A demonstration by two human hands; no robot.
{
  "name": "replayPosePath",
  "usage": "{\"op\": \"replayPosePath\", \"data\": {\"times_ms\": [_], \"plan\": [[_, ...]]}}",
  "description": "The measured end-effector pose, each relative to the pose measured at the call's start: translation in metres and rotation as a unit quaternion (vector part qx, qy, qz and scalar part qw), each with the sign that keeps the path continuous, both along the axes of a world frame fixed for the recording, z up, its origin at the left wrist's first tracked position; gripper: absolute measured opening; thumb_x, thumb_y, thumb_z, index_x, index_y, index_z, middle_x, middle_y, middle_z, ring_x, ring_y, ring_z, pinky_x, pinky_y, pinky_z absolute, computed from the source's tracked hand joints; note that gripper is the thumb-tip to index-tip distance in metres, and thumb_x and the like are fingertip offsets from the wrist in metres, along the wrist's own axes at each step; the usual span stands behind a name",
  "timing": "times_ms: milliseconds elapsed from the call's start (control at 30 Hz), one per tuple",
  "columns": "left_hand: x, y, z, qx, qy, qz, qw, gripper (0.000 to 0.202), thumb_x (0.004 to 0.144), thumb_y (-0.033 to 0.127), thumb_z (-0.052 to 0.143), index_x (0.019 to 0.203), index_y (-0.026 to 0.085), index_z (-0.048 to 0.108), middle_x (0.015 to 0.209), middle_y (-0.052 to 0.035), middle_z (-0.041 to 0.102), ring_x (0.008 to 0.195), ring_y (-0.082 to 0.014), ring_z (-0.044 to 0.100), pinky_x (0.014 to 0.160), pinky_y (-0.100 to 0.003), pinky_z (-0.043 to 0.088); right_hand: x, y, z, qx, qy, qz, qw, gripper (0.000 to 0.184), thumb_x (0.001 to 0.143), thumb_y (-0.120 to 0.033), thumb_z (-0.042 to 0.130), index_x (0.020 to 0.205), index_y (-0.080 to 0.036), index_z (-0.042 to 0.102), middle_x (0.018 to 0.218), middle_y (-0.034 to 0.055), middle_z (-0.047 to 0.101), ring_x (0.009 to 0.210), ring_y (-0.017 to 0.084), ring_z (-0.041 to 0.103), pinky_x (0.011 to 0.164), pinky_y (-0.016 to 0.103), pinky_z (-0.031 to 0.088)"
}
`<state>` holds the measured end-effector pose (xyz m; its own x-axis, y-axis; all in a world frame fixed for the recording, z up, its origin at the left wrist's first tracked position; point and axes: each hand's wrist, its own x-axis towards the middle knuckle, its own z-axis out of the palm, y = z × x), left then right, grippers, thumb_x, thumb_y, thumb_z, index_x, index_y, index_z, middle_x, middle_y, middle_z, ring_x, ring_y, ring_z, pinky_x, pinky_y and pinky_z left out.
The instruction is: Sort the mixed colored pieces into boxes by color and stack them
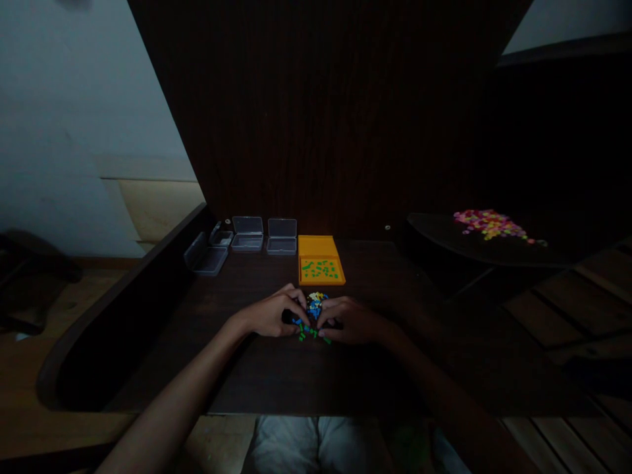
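Observation:
A small heap of blue, yellow and white plastic pieces (315, 307) lies on the dark table, with loose green pieces (301, 334) along its near side. My left hand (277, 313) reaches in from the left, thumb and fingertips pinched together at the heap's near left edge. From the right, my right hand (349, 320) touches the near right edge with its fingers curled and pinched. Whatever is between the fingertips of either hand is too small and dark to make out. Just beyond the heap, an open yellow box (318, 245) holds several green pieces (318, 268).
Open clear plastic boxes (247, 242) stand along the back left, beside the raised side edge (128, 296) of the table. A tall dark panel (336, 118) rises behind. On a dark surface at the right lies a heap of pink, red and yellow pieces (491, 224).

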<state>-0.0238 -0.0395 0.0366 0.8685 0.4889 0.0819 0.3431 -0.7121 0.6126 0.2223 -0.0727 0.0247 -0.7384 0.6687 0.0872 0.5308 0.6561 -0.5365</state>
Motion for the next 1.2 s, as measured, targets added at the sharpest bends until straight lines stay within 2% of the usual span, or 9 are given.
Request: {"op": "replayPosePath", "data": {"times_ms": [200,333,433,700,833,967,1200], "plan": [[0.002,-0.001,0.001,-0.001,-0.008,0.006,1.000,0.028,0.072,0.012,0.072,0.097,0.025,0.074,0.104,-0.0033,0.058,0.105,-0.0197,0.050,0.096,-0.032,0.041,-0.005,-0.004,0.004,0.012,0.025,-0.013,1.000,0.011,0.084,-0.020,0.065,0.092,-0.020,0.073,0.085,0.0021,0.067,0.073,0.014,0.059,0.071,0.025,0.043],[0.002,-0.002,0.000,0.000,-0.013,0.022,1.000,0.019,0.072,0.014,0.073,0.088,0.022,0.071,0.100,-0.0026,0.058,0.101,-0.0183,0.051,0.094,-0.030,0.042,-0.014,-0.009,0.005,0.032,0.007,-0.017,0.999,0.017,0.090,-0.024,0.060,0.099,-0.021,0.073,0.083,0.0023,0.066,0.072,0.014,0.058,0.069,0.024,0.040],[0.002,-0.002,-0.001,-0.004,-0.005,0.030,1.000,0.015,0.072,0.014,0.073,0.085,0.021,0.072,0.099,-0.0026,0.057,0.101,-0.0179,0.051,0.093,-0.028,0.042,-0.015,-0.011,0.003,0.044,-0.015,-0.007,0.999,0.017,0.092,-0.025,0.058,0.098,-0.021,0.073,0.085,0.0031,0.067,0.075,0.014,0.059,0.068,0.024,0.039],[0.002,-0.001,-0.002,0.002,-0.005,0.030,1.000,0.014,0.071,0.013,0.073,0.084,0.021,0.071,0.096,-0.0020,0.058,0.099,-0.0176,0.051,0.093,-0.029,0.041,-0.013,-0.009,0.000,0.068,-0.024,-0.055,0.996,0.014,0.090,-0.025,0.059,0.089,-0.020,0.073,0.080,0.0015,0.064,0.068,0.012,0.055,0.062,0.023,0.034],[0.004,-0.002,-0.001,0.001,-0.010,0.029,1.000,0.014,0.071,0.014,0.073,0.083,0.021,0.072,0.094,-0.0018,0.059,0.098,-0.0175,0.051,0.091,-0.028,0.042,-0.021,-0.009,-0.006,0.092,-0.003,-0.067,0.994,0.013,0.088,-0.028,0.063,0.092,-0.019,0.073,0.077,0.0018,0.063,0.066,0.013,0.053,0.063,0.024,0.036],[0.004,-0.002,-0.001,-0.003,-0.011,0.031,0.999,0.012,0.072,0.015,0.074,0.081,0.021,0.072,0.093,-0.0015,0.059,0.098,-0.0173,0.052,0.090,-0.027,0.042,-0.025,-0.008,-0.011,0.100,0.001,-0.066,0.993,0.011,0.086,-0.025,0.066,0.093,-0.019,0.072,0.078,0.0025,0.064,0.068,0.014,0.055,0.065,0.025,0.039],[0.003,-0.001,-0.002,-0.005,-0.005,0.031,1.000,0.007,0.073,0.016,0.074,0.078,0.020,0.071,0.093,-0.0017,0.058,0.097,-0.0172,0.052,0.091,-0.028,0.041,-0.020,-0.006,-0.009,0.084,0.008,-0.081,0.993,0.007,0.084,-0.023,0.067,0.089,-0.020,0.071,0.082,0.0022,0.064,0.071,0.014,0.056,0.066,0.024,0.040]]}}
